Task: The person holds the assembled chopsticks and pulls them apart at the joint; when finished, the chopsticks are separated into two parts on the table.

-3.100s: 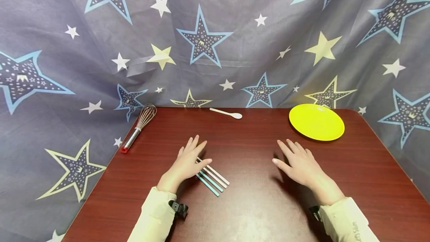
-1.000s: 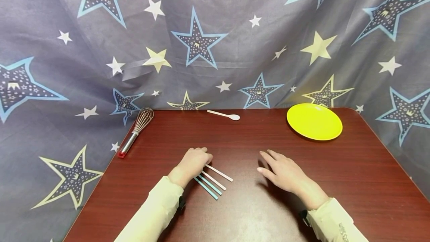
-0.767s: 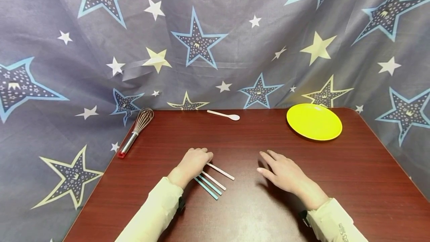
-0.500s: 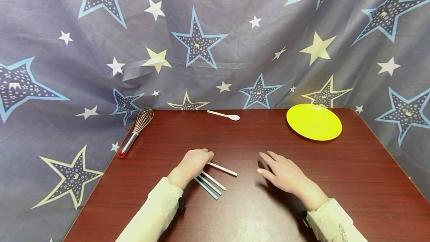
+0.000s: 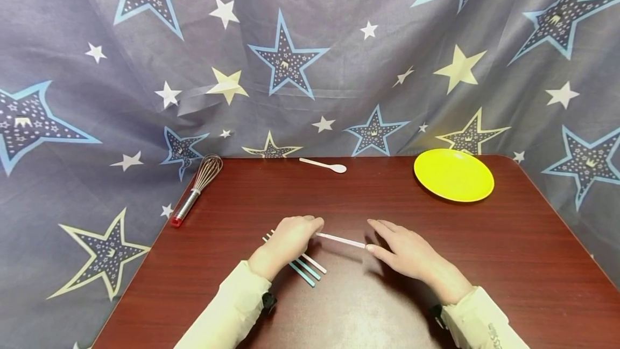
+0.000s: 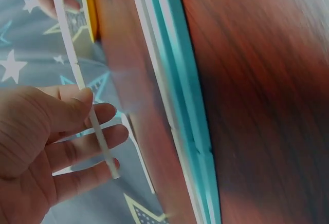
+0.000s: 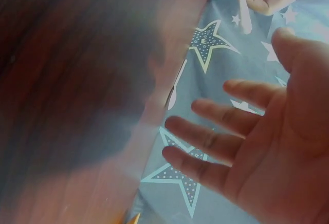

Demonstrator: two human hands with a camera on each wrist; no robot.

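My left hand [image 5: 287, 244] pinches a pale pink chopstick [image 5: 341, 239] between thumb and fingers, raised above the tabletop. In the left wrist view that chopstick [image 6: 69, 39] slants across the fingers, its lower end by the fingertips. Under and beside the left hand lie a second pale chopstick [image 5: 315, 264] and two light-blue chopsticks [image 5: 302, 275], side by side and partly covered by the hand. My right hand [image 5: 411, 255] hovers with fingers spread, its thumb tip at the held chopstick's far end in the head view. The right wrist view shows its palm [image 7: 288, 157] holding nothing.
A whisk [image 5: 197, 190] with a red-tipped handle lies along the table's left edge. At the back edge is a white spoon [image 5: 336, 168]. A yellow plate [image 5: 454, 175] sits at the back right. Behind the brown table [image 5: 368, 306] hangs a star-patterned cloth [image 5: 334, 26].
The left hand closed on the pale chopstick, slid it away from the others, then lifted it and moved right. The right hand came left earlier and has barely moved since.
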